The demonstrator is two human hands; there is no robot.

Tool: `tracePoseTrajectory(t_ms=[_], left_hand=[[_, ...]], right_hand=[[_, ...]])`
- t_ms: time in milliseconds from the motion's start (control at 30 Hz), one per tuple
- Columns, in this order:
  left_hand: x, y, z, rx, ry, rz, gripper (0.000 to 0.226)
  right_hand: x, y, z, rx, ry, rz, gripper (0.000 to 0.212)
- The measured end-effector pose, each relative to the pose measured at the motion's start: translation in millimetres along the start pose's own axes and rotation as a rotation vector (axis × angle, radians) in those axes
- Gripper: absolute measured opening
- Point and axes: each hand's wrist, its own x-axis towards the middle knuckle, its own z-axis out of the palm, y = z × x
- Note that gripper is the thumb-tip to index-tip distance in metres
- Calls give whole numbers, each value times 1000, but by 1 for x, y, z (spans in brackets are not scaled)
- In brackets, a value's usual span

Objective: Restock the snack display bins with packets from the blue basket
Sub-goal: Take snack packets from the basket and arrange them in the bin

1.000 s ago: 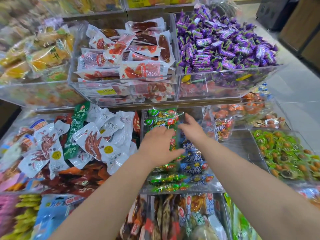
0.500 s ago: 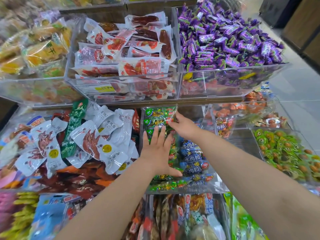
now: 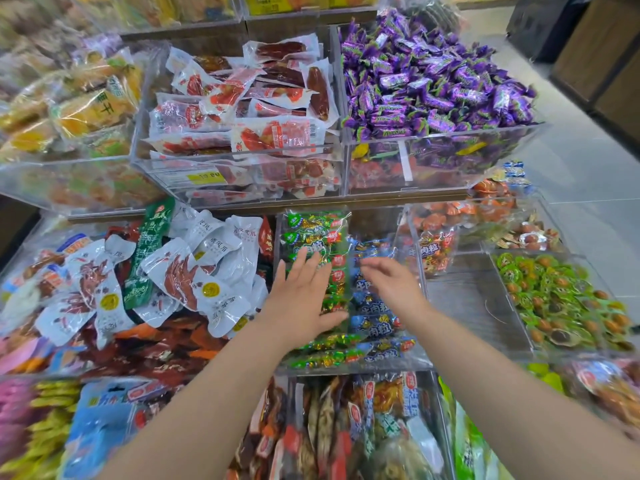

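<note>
Looking down, we see both our bare arms stretched out over a clear bin (image 3: 425, 327) in the lower row of the snack display. Our left hand (image 3: 304, 303) lies flat on the green packets (image 3: 313, 230) that fill the left half of this bin. Its fingers are straight and spread, the thumb is out to the side, and it grips nothing. Our right hand (image 3: 393, 284) is over the blue packets (image 3: 375, 327) stacked in the right half, just beside the green ones. Its fingers are loosely bent and a little blurred. They hold nothing that we can make out, and we cannot tell whether they touch the packets under them.

Left of this bin, white packets (image 3: 207, 271) are heaped over darker red ones. To the right, well apart from our hands, another bin holds round green sweets (image 3: 561, 299). On the shelf above, red sausage packets (image 3: 249, 109) fill the middle bin, with a pile of purple sweets (image 3: 433, 81) to its right and yellow packets (image 3: 90, 109) to its left. Below the bin under our hands, more mixed packets (image 3: 346, 427) stand on end. Grey floor tiles (image 3: 588, 168) show at the far right.
</note>
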Motion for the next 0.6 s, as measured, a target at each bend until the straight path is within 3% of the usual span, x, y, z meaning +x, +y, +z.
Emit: tracePoseTrajectory(t_ms=[133, 200, 400, 600], left_hand=[[-21, 5, 0, -39, 84, 7, 53], [-25, 7, 2, -53, 85, 13, 50], [-24, 12, 14, 143, -177, 15, 125], [-29, 31, 41, 207, -131, -15, 144]], right_hand=[[-31, 7, 6, -41, -137, -24, 6], [-35, 9, 10, -111, -175, -42, 6], [-20, 7, 21, -284, -139, -60, 21], [-6, 2, 25, -332, -114, 15, 23]])
